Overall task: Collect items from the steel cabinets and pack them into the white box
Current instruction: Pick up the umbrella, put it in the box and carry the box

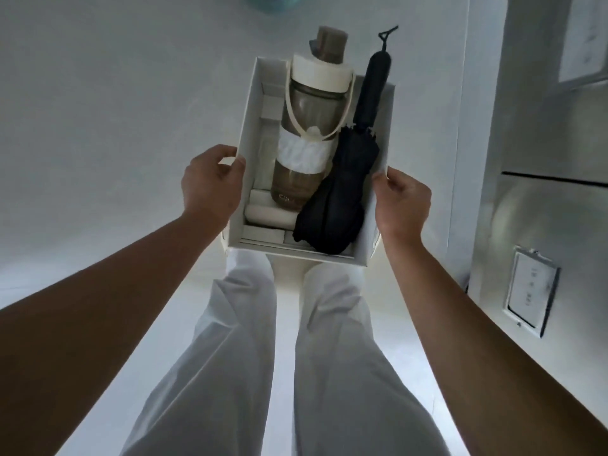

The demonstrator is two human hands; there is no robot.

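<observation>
Centre frame: white box (251,120) held over white trousers (237,350). L hand (212,182) grips left wall, thumb over rim; R hand (401,202) grips right wall likewise. Inside: smoky bottle (309,116) w/ cream lid at left, folded black umbrella (339,195) at right (handle pokes past far edge). Steel cabinet (543,225) along right edge.

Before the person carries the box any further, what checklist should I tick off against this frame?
1. Left hand grips the white box by its left wall: ok.
2. Right hand grips its right wall: ok.
3. Bottle within the rim: not ok, its cap sticks out past the far wall.
4. Umbrella within the rim: not ok, its handle overhangs the far wall too.
5. More items left in the steel cabinet: cannot tell.
</observation>
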